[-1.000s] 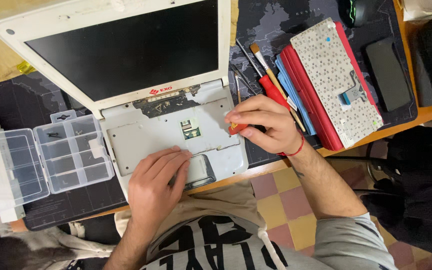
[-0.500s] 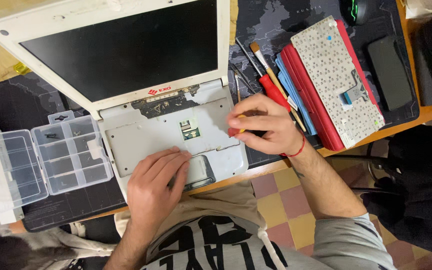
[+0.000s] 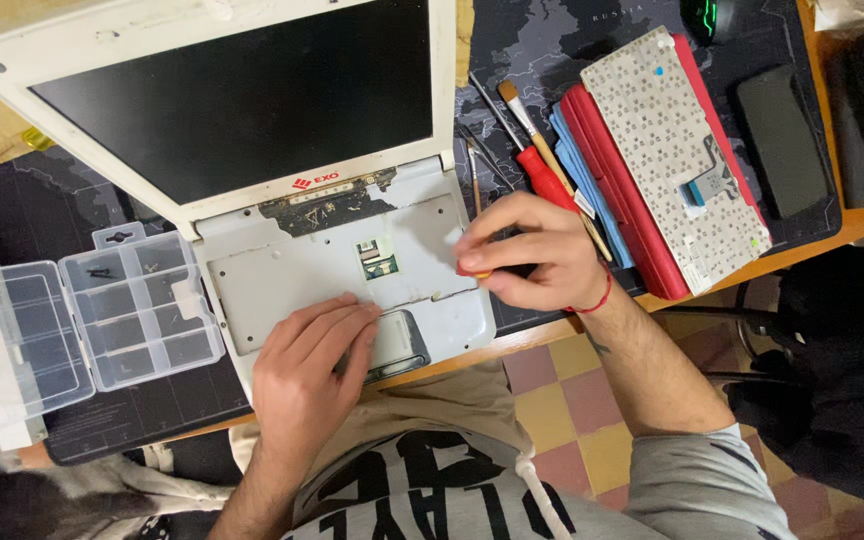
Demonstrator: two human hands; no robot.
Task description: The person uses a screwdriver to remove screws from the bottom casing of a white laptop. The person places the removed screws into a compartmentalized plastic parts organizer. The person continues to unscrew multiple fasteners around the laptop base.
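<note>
The desk carries a dark mat that covers most of its top. The largest thing on it is a white laptop, open, with its dark screen toward the far left corner and its base at the near edge. The keyboard is taken out of the base, so the bare grey metal plate shows, with a small green part in an opening near its middle.

At the right side of the desk lies the removed keyboard, face down, on top of a red case. A black phone lies just beside it, near the right edge. At the left edge stands an open clear plastic box with many small compartments; one far compartment holds a few dark screws.

The left hand rests flat on the near part of the base, its fingers together and partly covering the touchpad. It holds nothing. The right hand is at the right edge of the base, its fingers narrow and pinched on a small tool with a red and orange handle, of which only the end shows. I cannot tell where the tip touches.

Between the laptop and the red case lie a red screwdriver, a thin paintbrush and tweezers, near the right hand.
</note>
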